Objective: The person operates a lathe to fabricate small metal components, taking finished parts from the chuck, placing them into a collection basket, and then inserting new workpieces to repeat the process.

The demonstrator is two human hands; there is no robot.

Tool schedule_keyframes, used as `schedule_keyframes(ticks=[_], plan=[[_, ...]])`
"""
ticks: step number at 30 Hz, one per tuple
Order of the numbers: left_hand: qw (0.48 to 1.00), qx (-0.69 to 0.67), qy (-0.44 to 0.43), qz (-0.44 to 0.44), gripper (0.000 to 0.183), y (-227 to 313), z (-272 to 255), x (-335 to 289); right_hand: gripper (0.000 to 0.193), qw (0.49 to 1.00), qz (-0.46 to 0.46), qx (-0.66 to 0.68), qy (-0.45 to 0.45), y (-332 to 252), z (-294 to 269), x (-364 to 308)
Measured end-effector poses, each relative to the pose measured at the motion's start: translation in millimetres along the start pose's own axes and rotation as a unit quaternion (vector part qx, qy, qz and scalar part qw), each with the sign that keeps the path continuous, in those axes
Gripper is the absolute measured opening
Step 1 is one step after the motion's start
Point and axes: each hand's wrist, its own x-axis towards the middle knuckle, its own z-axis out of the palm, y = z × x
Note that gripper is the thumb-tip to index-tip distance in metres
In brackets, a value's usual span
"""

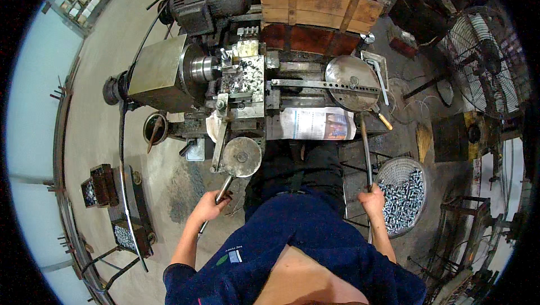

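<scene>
My left hand (208, 207) is closed around a metal lever (226, 183) that runs up to a round steel disc (243, 157) at the front of a small lathe-like machine. To the right, my right hand (372, 199) grips a long upright metal lever (365, 150). Between the two levers and farther off lie the machine's oily slide (243, 77) and its shiny round spindle (203, 68). A bar with a row of holes (306, 84) crosses a larger steel disc (344, 71). Whether the spindle holds a workpiece, I cannot tell.
Newspaper (298, 123) covers the machine's near ledge. A basket (400, 162) of small metal parts stands beside my right hand. Behind the machine are a wooden crate (315, 15) and a motor (211, 2). A fan (484, 60) stands far right, a trolley (132, 212) left.
</scene>
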Motion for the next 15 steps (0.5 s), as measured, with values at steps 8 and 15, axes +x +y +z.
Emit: schedule_keyframes(ticks=[8,15], plan=[[1.000,-0.007,-0.011,0.004,0.031,-10,-2,-2,0.027,0.980,-0.007,-0.196,-0.011,27,-16,34],[0.946,-0.325,-0.014,0.011,0.048,-37,-55,24,0.037,0.935,0.168,-0.311,0.035,79,-95,188]])
